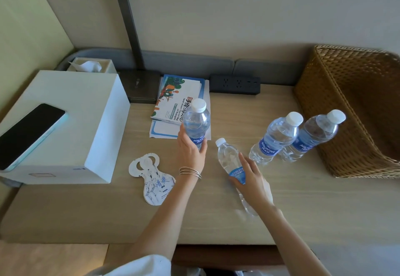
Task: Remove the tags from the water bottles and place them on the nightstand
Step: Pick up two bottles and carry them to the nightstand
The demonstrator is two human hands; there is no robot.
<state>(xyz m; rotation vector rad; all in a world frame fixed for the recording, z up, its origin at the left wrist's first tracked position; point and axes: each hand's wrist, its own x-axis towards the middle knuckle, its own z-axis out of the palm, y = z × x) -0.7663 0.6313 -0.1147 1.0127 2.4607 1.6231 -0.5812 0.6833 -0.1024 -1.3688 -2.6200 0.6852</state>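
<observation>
My left hand (190,150) grips an upright water bottle (197,122) with a white cap and blue label, near the middle of the wooden nightstand (292,200). My right hand (252,180) holds a second bottle (229,163) that is tilted, cap pointing up-left; something white shows under that palm, unclear what. Two more capped bottles (276,138) (313,135) stand side by side to the right. White and blue paper tags (151,178), overlapping, lie flat on the nightstand left of my left wrist. No bottle shows a tag on its neck.
A white box (71,124) with a dark phone (28,133) on top stands at the left. A tissue box (91,66), lamp base (140,87), leaflets (175,102) and power strip (234,84) line the back. A wicker basket (355,111) fills the right side.
</observation>
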